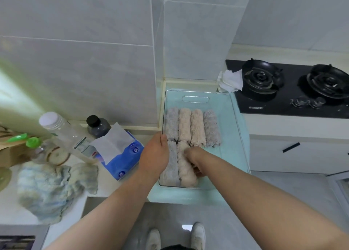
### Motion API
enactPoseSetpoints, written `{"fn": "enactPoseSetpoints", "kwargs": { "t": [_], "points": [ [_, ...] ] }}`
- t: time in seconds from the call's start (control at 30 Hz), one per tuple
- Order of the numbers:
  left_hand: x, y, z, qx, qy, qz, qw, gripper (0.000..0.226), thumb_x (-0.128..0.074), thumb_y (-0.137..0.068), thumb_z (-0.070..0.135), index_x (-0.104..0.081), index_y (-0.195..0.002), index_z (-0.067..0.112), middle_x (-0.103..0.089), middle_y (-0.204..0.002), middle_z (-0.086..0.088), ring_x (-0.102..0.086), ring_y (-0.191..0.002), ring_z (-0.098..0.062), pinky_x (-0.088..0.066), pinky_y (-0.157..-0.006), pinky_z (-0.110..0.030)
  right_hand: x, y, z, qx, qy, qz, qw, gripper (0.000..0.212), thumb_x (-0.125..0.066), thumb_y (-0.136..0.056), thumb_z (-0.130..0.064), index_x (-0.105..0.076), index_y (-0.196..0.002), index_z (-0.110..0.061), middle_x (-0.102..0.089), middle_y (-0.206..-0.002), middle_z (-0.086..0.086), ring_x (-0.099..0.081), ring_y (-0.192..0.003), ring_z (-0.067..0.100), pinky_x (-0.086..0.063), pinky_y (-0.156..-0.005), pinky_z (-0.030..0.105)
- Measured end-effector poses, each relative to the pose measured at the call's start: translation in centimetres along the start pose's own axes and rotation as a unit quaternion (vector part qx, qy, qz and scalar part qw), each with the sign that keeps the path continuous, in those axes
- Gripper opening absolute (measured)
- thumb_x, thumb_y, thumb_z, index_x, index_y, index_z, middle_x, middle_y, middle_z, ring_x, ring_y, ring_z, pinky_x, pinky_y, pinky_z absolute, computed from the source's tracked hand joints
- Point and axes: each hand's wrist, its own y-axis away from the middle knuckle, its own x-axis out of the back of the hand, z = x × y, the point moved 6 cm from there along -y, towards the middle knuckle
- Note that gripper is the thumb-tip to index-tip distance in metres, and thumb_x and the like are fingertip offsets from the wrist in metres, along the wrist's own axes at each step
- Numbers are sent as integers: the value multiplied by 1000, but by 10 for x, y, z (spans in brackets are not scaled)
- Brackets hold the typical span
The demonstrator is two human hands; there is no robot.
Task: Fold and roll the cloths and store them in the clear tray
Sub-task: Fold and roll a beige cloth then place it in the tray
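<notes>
**Tucking a pink roll into the tray**

The soft pink rolled cloth (186,174) lies in the front row of the clear plastic tray (197,92), touching a fluffy grey rolled cloth (171,166) on its left. The right hand (190,155) curls its fingers (196,169) round the pink roll. The left hand (154,155) holds the tray's left rim, thumb over the edge. Four more rolled cloths (192,126) fill the back row. Next, I think, the right hand should let go gently. A crumpled blue and white cloth (47,189) waits nearby.
</notes>
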Motion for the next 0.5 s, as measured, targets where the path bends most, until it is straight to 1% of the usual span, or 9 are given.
{"fn": "enactPoseSetpoints", "kwargs": {
  "t": [0.03, 0.1, 0.13, 0.2, 0.23, 0.3, 0.37, 0.43, 0.5],
  "points": [
    [0, 0, 1, -1, 0, -1, 1000, 37, -24, -104, 41, -46, -82, 20, -55, -75, -1, -54, -71, -21, -45, -66, -38, -4, 8, 0, -12, -4, -46, 999, 36, -38, -98, -29, -55, -112, -1, -59, -118, 20, -57, -108, 37, -46, -96, 52],
    [1, 1, 2, -3, -1, -2, 1000, 38, -24, -104, 41, -48, -85, 20, -58, -78, -1, -56, -75, -20, -47, -68, -38, -9, 12, 5, -50, -89, -106, 989, 34, -38, -96, -35, -53, -102, -5, -58, -110, 16, -55, -102, 35, -44, -94, 60],
    [2, 1, 2, -3, 0, -1, 1000, 38, -23, -104, 41, -49, -86, 19, -59, -79, -1, -57, -76, -21, -48, -70, -38, -11, 9, 8, -55, -122, -118, 984, 33, -38, -96, -35, -53, -101, -7, -58, -108, 16, -55, -102, 35, -43, -94, 62],
    [2, 2, 2, -5, 0, -1, 1000, 37, -24, -104, 41, -50, -88, 19, -59, -80, 0, -57, -77, -21, -48, -71, -38, -16, 10, 11, -58, -171, -139, 974, 34, -36, -96, -35, -56, -99, -8, -61, -104, 16, -57, -99, 35, -42, -96, 61],
    [3, 2, 3, -7, 0, -3, 1000, 37, -24, -104, 40, -49, -88, 18, -58, -80, 0, -57, -77, -21, -47, -70, -38, -19, 15, 9, -53, -192, -145, 969, 35, -36, -96, -35, -58, -96, -7, -63, -99, 16, -59, -95, 34, -44, -96, 57],
    [3, 1, 4, -4, -2, -5, 1000, 36, -24, -104, 39, -49, -90, 18, -59, -81, 0, -57, -77, -21, -45, -69, -36, -23, 11, 10, -41, -192, -139, 971, 37, -39, -96, -35, -62, -91, -7, -66, -87, 14, -62, -85, 30, -50, -88, 46],
    [3, 1, 3, -6, -3, -4, 1000, 37, -23, -104, 39, -50, -92, 17, -59, -82, 0, -57, -78, -21, -47, -71, -37, -25, 7, 10, -21, -166, -130, 977, 39, -43, -93, -42, -65, -95, -10, -69, -88, 11, -64, -86, 28, -51, -84, 41],
    [4, 1, 2, -8, 1, -5, 1000, 37, -23, -104, 39, -51, -93, 17, -60, -83, 0, -57, -78, -20, -48, -72, -38, -22, 0, 9, 6, -111, -105, 988, 47, -44, -88, -52, -64, -105, -13, -69, -101, 10, -63, -96, 30, -48, -95, 45],
    [4, 1, 2, -9, 9, -7, 1000, 36, -23, -104, 39, -50, -92, 18, -60, -83, -1, -57, -78, -20, -48, -72, -38, -16, -4, 10, 17, -81, -82, 993, 50, -43, -87, -55, -62, -108, -15, -67, -107, 10, -61, -100, 31, -46, -97, 47]
  ]
}}
